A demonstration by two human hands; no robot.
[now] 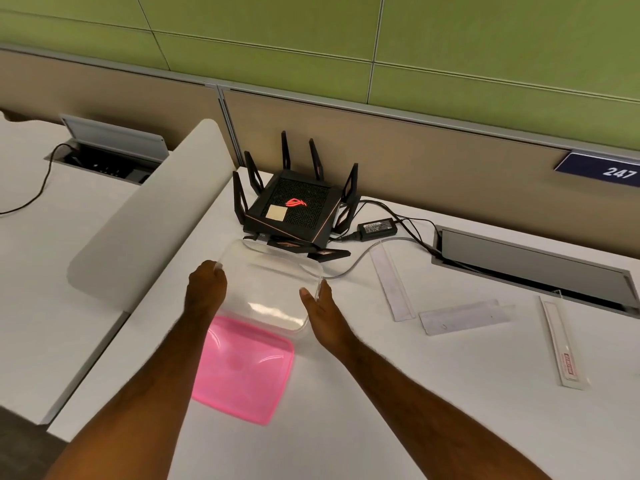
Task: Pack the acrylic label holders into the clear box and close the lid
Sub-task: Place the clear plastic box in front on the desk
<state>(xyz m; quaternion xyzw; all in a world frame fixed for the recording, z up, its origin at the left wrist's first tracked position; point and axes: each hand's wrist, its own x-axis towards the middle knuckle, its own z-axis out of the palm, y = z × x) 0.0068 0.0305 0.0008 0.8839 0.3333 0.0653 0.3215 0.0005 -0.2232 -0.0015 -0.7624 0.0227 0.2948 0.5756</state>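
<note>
The clear box (273, 282) stands open on the white desk, just in front of the router. My left hand (206, 284) grips its left rim with curled fingers. My right hand (320, 306) lies flat against its right side, thumb up and fingers straight. The pink lid (242, 372) lies flat on the desk in front of the box, between my forearms. Three acrylic label holders lie to the right: one (392, 284) angled near the box, one (464, 317) lying crosswise, and one (564, 342) with a red label far right.
A black router (294, 209) with upright antennas sits behind the box, its power brick (379, 226) and cables trailing right to an open cable tray (530, 261). A white divider panel (152, 213) rises at the left. A beige partition wall runs along the back.
</note>
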